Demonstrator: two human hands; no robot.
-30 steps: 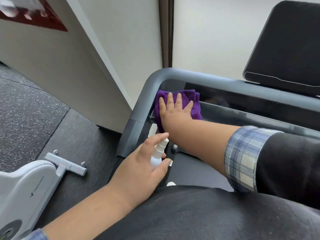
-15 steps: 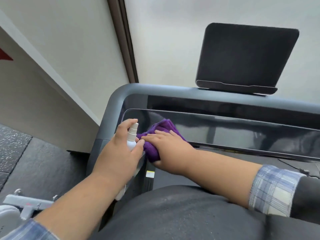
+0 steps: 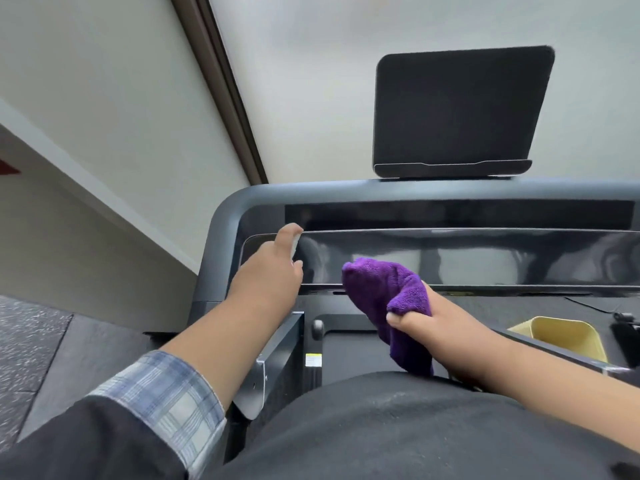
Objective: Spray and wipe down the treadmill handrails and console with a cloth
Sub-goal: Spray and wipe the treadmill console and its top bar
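Observation:
My left hand (image 3: 273,268) holds a small white spray bottle (image 3: 296,244) up at the left end of the glossy black console panel (image 3: 485,258), index finger on top; the hand hides most of the bottle. My right hand (image 3: 433,320) grips a bunched purple cloth (image 3: 384,292), lifted just off the panel's lower edge. The grey handrail (image 3: 235,209) curves round the console's left corner and runs along its top.
A black tablet holder (image 3: 460,112) stands on the top rail against the white wall. A yellow cup holder (image 3: 564,334) sits at the right. The treadmill belt (image 3: 346,355) lies below, and speckled gym floor (image 3: 27,341) lies to the left.
My left hand has raised the spray bottle toward the console's left end. My right hand has pulled the cloth off the panel, down and to the right, bunching it. The view has tilted up.

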